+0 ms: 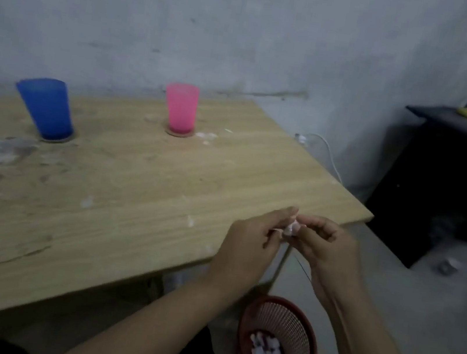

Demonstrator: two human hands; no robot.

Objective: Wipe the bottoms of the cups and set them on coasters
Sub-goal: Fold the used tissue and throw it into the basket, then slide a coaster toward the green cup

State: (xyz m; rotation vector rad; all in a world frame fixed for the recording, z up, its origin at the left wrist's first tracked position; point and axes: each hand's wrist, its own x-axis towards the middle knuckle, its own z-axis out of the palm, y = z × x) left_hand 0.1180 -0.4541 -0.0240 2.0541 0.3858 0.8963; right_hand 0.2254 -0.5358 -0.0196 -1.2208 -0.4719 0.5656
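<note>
A blue cup (46,107) stands upright on a round coaster (62,140) at the table's back left. A pink cup (180,107) stands upright on another coaster (178,134) at the back middle. Over the table's right front corner, my left hand (249,240) and my right hand (325,246) meet, both pinching a small crumpled white tissue wad (291,228) between their fingertips. Both hands are far from the cups.
The wooden table (117,204) has a wet smear at the left and white tissue scraps near the pink cup. A red mesh waste basket (296,315) with white scraps stands on the floor below my hands. A dark desk (463,127) with a yellow lamp stands at the right.
</note>
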